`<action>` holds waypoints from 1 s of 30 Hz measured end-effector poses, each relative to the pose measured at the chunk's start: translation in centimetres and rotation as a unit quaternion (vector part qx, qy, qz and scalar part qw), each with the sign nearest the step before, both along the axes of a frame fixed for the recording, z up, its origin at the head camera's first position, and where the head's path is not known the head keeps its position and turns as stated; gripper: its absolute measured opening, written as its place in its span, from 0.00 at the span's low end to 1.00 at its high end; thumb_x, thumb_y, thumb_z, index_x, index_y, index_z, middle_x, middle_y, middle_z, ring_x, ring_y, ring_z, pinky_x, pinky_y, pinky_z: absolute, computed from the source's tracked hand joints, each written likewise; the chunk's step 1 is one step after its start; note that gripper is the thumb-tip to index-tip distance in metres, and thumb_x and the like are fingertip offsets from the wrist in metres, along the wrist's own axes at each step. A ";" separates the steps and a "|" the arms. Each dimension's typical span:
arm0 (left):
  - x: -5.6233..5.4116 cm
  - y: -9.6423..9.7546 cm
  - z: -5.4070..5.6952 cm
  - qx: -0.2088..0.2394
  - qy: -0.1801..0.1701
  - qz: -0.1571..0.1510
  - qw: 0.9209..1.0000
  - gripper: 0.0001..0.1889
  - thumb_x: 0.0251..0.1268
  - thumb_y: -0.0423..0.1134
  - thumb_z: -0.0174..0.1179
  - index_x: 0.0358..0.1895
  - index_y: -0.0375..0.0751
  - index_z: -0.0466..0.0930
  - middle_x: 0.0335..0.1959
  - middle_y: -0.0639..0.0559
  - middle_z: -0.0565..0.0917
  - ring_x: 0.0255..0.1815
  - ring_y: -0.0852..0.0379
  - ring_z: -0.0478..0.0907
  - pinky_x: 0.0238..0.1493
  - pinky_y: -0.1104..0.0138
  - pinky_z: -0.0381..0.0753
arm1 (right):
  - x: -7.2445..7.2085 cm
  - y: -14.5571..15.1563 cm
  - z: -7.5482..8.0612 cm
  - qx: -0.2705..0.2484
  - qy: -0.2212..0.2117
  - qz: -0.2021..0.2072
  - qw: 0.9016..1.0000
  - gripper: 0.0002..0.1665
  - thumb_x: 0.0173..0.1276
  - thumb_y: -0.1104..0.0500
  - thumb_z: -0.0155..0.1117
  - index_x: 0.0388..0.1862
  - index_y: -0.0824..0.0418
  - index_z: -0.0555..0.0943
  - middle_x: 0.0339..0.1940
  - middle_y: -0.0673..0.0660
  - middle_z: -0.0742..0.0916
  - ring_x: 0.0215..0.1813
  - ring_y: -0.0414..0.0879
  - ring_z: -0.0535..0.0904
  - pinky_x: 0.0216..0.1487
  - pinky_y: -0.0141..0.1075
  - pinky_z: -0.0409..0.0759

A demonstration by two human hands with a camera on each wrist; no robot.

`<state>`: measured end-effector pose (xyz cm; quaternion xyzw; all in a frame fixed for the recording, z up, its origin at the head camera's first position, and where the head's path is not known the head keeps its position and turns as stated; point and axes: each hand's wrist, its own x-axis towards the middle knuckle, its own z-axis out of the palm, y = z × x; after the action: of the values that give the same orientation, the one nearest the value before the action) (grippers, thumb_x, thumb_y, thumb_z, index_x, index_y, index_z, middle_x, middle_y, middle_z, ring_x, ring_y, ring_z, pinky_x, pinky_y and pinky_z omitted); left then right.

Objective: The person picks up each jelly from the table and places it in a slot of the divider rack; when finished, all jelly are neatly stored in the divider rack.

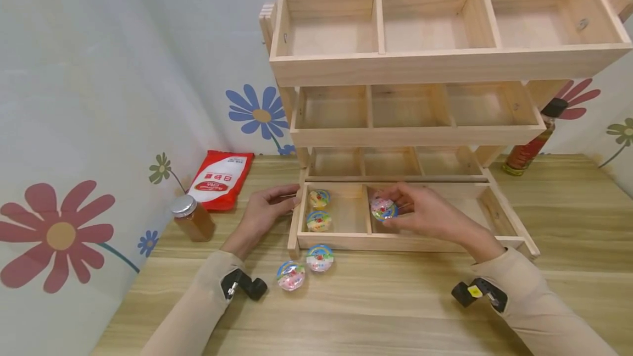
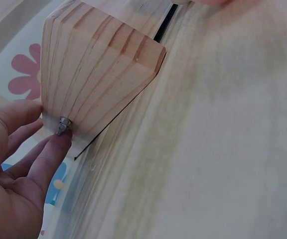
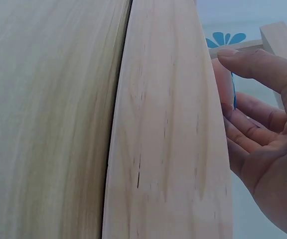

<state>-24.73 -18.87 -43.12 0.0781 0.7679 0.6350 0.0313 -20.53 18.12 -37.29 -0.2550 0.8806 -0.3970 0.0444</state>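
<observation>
wooden rack (image 1: pixel 445 67), one, with four tiers (image 1: pixel 417 136). compartments (image 1: pixel 331 32), three in each of the upper three tiers; the count in the lowest is partly hidden by the right hand (image 1: pixel 430 213). small lidded cups (image 1: pixel 320 257), five in all: two in the leftmost compartment of the lowest tier, two on the counter (image 1: pixel 386 306), and one in the right hand. hands, two: the right, as above, and the left hand (image 1: pixel 262 214). black wrist devices (image 1: pixel 252 288), two, one at each sleeve (image 1: pixel 190 295). red packet (image 1: pixel 220 180), one. metal-capped jar (image 1: pixel 194 221), one. dark-capped bottle (image 1: pixel 531 148), one. printed flowers (image 1: pixel 61 235) on the backdrop (image 1: pixel 74 98), seven in the head view, some partly hidden: two red, three blue, two green.
</observation>
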 end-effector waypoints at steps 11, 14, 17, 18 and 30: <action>0.0 0.2 0.1 -0.002 -0.004 0.001 1.000 0.22 0.72 0.34 0.71 0.66 0.34 0.84 0.63 0.40 0.85 0.64 0.45 0.82 0.57 0.65 0.86 | -0.2 0.4 -0.6 0.007 0.004 0.020 1.000 0.24 0.65 0.57 0.82 0.56 0.62 0.85 0.44 0.51 0.88 0.48 0.47 0.84 0.51 0.44 0.86; 0.0 0.1 0.0 0.002 -0.004 0.002 1.000 0.21 0.72 0.33 0.71 0.66 0.34 0.84 0.63 0.39 0.85 0.63 0.45 0.82 0.57 0.65 0.87 | -0.3 0.4 -0.7 0.008 0.002 0.029 1.000 0.24 0.65 0.57 0.82 0.56 0.64 0.84 0.44 0.51 0.88 0.48 0.47 0.84 0.52 0.44 0.86; 0.0 0.1 0.0 0.007 -0.004 0.001 1.000 0.21 0.72 0.33 0.70 0.66 0.34 0.84 0.63 0.39 0.85 0.63 0.46 0.83 0.57 0.64 0.87 | -0.4 0.4 -1.0 0.008 -0.003 0.036 0.999 0.23 0.66 0.59 0.81 0.56 0.65 0.84 0.44 0.51 0.88 0.48 0.47 0.84 0.52 0.44 0.86; 0.0 0.1 0.0 0.009 -0.004 0.000 1.000 0.21 0.72 0.33 0.70 0.66 0.34 0.84 0.63 0.39 0.85 0.63 0.46 0.83 0.57 0.64 0.87 | -0.5 0.4 -1.1 0.010 -0.003 0.037 0.999 0.23 0.66 0.59 0.81 0.56 0.66 0.84 0.44 0.51 0.88 0.48 0.47 0.84 0.51 0.43 0.86; 0.0 0.0 0.0 -0.004 -0.001 0.001 1.000 0.21 0.72 0.35 0.71 0.66 0.36 0.85 0.63 0.41 0.85 0.63 0.46 0.83 0.58 0.64 0.86 | -0.9 0.7 -1.9 0.010 -0.017 0.048 0.999 0.23 0.69 0.57 0.79 0.58 0.66 0.84 0.43 0.51 0.88 0.45 0.45 0.86 0.48 0.38 0.87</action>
<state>-24.72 -18.84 -43.13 0.0766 0.7702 0.6324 0.0320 -21.41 18.84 -39.16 -0.2894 0.8705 -0.3897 0.0810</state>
